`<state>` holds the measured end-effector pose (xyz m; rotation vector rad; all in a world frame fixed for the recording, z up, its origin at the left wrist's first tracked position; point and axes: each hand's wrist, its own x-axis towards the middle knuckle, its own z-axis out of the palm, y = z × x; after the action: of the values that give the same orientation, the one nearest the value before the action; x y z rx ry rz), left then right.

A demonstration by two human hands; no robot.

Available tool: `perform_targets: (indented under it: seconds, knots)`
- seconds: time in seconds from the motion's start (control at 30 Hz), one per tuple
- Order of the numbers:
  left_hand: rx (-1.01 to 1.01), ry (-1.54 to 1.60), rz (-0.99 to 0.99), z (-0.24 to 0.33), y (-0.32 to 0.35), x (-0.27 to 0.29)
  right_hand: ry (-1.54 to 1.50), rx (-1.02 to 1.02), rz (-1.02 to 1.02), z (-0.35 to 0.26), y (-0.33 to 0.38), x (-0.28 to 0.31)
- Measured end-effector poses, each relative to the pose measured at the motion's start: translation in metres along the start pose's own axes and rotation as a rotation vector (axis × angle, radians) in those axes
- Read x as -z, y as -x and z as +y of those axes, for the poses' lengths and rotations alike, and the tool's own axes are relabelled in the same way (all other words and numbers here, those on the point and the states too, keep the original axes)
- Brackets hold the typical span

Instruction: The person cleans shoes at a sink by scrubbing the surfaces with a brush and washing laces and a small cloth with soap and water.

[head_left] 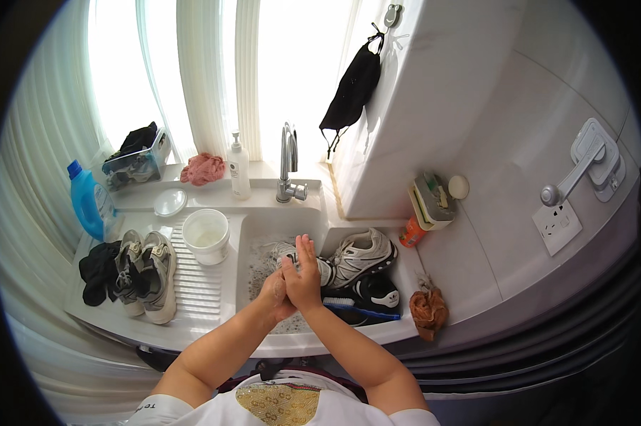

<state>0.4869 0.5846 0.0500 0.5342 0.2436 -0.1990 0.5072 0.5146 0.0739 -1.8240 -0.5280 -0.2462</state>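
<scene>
My left hand (276,292) and my right hand (304,275) are pressed together over the sink basin (260,234), which holds soapy water. My right hand lies on top, fingers straight and pointing away; neither hand holds anything. Just beyond the fingertips a white sneaker (286,253) sits in the suds. Another white and grey sneaker (361,253) rests on the basin's right edge, above a black shoe (377,291) and a blue-handled scrub brush (359,307).
A grey pair of sneakers (146,273) and a black cloth (96,270) lie on the ribbed washboard at left. A white cup (206,235), lid, blue detergent bottle (87,200), pump bottle (239,170) and tap (289,163) stand behind. A brown rag (428,311) lies at right.
</scene>
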Motion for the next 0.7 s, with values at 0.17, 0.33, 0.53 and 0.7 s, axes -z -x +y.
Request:
perform_targets:
  seconds: [0.17, 0.33, 0.53, 0.7]
  knots:
    - [-0.025, 0.143, -0.086, 0.024, 0.014, -0.001, 0.022, 0.025, -0.036, -0.01, 0.032, -0.016]
    - [-0.029, 0.045, 0.038, 0.018, 0.025, -0.023, -0.013, -0.03, 0.082, 0.001, -0.015, -0.011]
    - [-0.072, 0.086, 0.051, 0.029, 0.025, -0.003, -0.009, 0.076, -0.084, 0.002, 0.039, -0.026]
    - [-0.04, 0.078, 0.019, 0.012, 0.019, 0.02, 0.026, -0.046, -0.046, 0.023, -0.003, -0.027]
